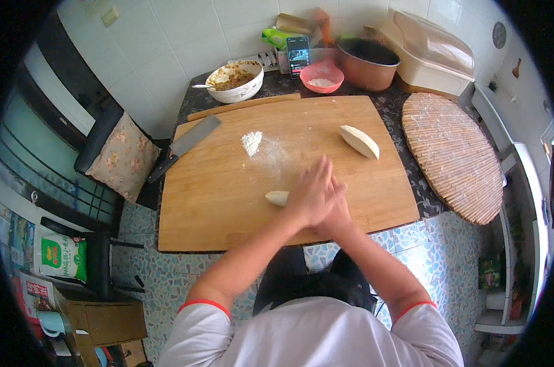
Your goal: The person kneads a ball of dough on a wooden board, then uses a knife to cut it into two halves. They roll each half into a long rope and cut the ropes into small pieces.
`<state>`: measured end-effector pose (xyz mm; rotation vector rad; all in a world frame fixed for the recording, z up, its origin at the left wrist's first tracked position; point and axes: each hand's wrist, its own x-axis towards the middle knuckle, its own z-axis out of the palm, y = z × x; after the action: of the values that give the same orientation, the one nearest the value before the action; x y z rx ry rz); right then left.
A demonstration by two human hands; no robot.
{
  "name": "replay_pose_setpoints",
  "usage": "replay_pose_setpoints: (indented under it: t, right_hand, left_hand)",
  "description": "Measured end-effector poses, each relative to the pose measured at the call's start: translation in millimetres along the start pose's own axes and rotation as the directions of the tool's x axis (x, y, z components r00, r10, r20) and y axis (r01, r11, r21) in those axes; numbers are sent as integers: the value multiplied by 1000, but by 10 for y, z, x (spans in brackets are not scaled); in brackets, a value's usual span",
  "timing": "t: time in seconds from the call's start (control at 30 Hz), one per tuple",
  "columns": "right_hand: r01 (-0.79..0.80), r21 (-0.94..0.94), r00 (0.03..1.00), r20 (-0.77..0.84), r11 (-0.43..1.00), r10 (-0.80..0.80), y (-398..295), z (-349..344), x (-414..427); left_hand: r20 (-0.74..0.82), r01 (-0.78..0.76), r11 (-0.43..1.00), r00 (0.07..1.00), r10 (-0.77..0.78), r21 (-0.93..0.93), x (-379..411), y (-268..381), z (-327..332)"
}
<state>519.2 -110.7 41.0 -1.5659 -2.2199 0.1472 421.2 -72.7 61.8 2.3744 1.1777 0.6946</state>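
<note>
My left hand (310, 195) and my right hand (339, 202) are pressed palm to palm above the front middle of the wooden board (203, 206). The fingers point away from me, and whether anything lies between the palms is hidden. Just left of them a piece of pale dough (277, 198) rests on the board, its right end hidden by the hands. A second, spindle-shaped dough piece (359, 142) lies at the back right. Farther back on the left is a small heap of white flour (251, 143), with flour dusted beside it.
A cleaver (195, 136) lies along the board's left edge. Behind are a rolling pin (244, 106), a bowl of filling (235, 81), a pink bowl with flour (322, 77), a phone (298, 57) and a pot (368, 62). A round reed tray (451, 156) overhangs the table's right side.
</note>
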Motion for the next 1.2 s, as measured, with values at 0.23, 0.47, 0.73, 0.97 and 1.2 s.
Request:
replay_pose_setpoints:
  t: [0.23,0.47,0.73,0.97,1.2]
  right_hand:
    - [55,-44,998,13,998,-54,-1,-165,-282]
    - [9,-122,1000,-1,992,-9,239,-177,-132]
    - [4,-73,999,41,997,-1,-74,-386,-647]
    - [-43,-298,999,18,954,51,112,-231,541]
    - [262,67,965,-43,963,-259,-366,-249,-470]
  left_hand:
    - [-9,5,982,1000,-3,188,-289,-64,-71]
    - [33,-28,914,999,16,404,-172,-182,-187]
    - [38,-3,921,999,-13,390,-855,-62,-339]
    - [-65,69,768,997,-36,637,79,-566,-341]
    - [-7,8,893,1000,-6,449,-1109,-111,-440]
